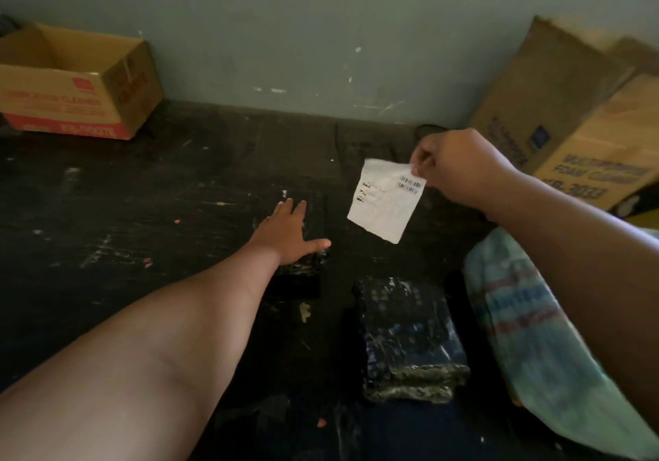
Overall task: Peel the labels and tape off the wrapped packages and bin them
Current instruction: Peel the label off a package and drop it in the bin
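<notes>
2 cardboard boxes point(76, 82), at the floor's point(142, 189) far corners | 2 black packages point(410, 339), near middle | right hand point(460, 168) pinching 1 white label point(387, 200), lifted | left hand point(289, 232) spread flat on far package

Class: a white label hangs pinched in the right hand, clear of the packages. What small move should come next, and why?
Probably carry the label to a bin and drop it. It hangs free from the right hand, already off the package under the left hand. Which box serves as bin is unclear.
</notes>
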A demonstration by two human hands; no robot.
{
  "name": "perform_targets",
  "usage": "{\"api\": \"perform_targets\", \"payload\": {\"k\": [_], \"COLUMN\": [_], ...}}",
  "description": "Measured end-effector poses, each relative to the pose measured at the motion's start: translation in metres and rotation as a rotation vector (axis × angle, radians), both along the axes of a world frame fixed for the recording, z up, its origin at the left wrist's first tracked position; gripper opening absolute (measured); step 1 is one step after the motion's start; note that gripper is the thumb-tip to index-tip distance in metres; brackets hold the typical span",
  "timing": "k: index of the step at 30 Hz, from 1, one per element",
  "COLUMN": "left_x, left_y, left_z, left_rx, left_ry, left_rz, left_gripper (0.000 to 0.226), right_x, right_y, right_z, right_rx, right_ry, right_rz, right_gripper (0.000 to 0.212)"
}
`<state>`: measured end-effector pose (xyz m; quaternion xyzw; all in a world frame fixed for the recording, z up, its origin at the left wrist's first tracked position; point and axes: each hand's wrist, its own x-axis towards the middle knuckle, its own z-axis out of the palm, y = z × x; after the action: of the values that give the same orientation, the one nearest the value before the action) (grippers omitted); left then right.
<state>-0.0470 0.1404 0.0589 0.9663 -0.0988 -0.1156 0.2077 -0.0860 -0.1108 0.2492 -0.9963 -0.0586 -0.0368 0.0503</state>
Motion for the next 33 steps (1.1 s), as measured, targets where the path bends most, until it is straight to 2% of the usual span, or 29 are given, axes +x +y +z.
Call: {"api": "perform_targets", "payload": {"k": [6, 9, 17, 20, 24, 28, 31, 33], "left_x": [-0.035, -0.066, -0.124, -0.130, -0.129, -0.128, -0.126, -0.126], "left_y": [-0.127, -0.206, -0.363, -0.392, -0.405, -0.406, -0.405, -0.406], "left_z": [0.031, 0.040, 0.036, 0.023, 0.005, -0.002, -0.005, -0.006], "left_rx": [-0.071, -0.100, -0.133, -0.110, -0.050, -0.061, -0.072, -0.080], "left_ry": [-0.180, -0.209, -0.111, -0.063, -0.018, -0.020, -0.022, -0.023], "left_rz": [-0.198, -0.302, -0.401, -0.397, -0.374, -0.359, -0.346, -0.336], "left_gripper": [0.093, 0.090, 0.092, 0.093, 0.101, 0.102, 0.102, 0.103], "right_x": [-0.046, -0.083, -0.150, -0.154, -0.156, -0.159, -0.154, -0.151], "right_y": [-0.120, -0.182, -0.310, -0.354, -0.393, -0.401, -0.407, -0.410], "right_z": [0.026, 0.032, 0.026, 0.012, -0.012, -0.024, -0.033, -0.039], "right_rx": [-0.248, -0.278, -0.387, -0.354, -0.422, -0.351, -0.404, -0.370], "right_ry": [-0.032, -0.038, -0.081, -0.042, -0.027, -0.059, -0.060, -0.062], "right_rz": [-0.119, -0.231, -0.463, -0.530, -0.527, -0.556, -0.550, -0.543], "right_gripper": [0.015, 0.020, 0.023, 0.022, 0.014, 0.020, 0.021, 0.020]}}
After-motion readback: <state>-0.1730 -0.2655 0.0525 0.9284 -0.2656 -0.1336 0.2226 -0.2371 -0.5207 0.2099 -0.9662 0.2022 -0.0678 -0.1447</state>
